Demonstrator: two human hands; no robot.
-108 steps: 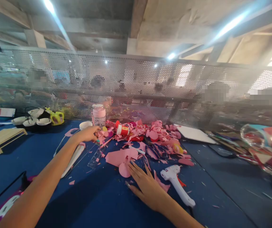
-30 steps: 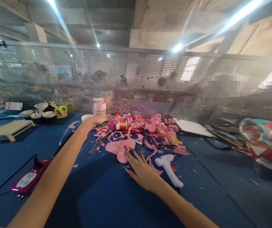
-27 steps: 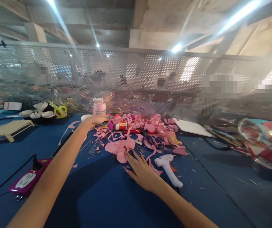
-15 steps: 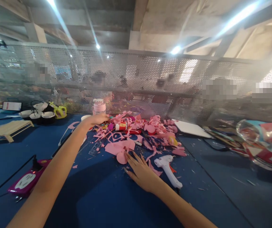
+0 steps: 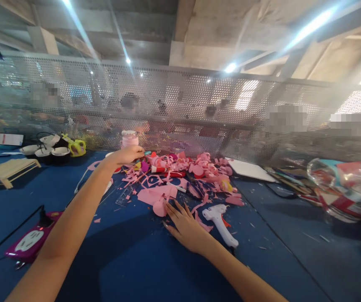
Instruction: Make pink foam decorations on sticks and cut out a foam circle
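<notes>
My left hand (image 5: 126, 155) is stretched far forward over the blue table (image 5: 130, 260), fingers curled at the near edge of a pile of pink paper scraps (image 5: 180, 172), just in front of a pink-lidded jar (image 5: 129, 139). What the fingers hold is hidden. My right hand (image 5: 187, 226) lies flat on the table with fingers spread, its tips touching a pink paper cut-out (image 5: 157, 197). A white glue gun (image 5: 220, 222) lies just right of that hand. A small red-labelled bottle (image 5: 158, 169) lies in the scraps.
A purple device with a cable (image 5: 29, 243) sits at the near left. A wooden rack (image 5: 6, 172), bowls (image 5: 50, 152) and a yellow object (image 5: 76, 147) stand at the far left. A white board (image 5: 249, 169) and a plastic bag (image 5: 344, 188) lie right. A perforated metal screen (image 5: 180, 109) backs the table; other people sit behind it.
My left hand has reached further forward, from the table near the ruler to the scraps by the jar. My right hand has stayed flat on the table. The view has shifted slightly.
</notes>
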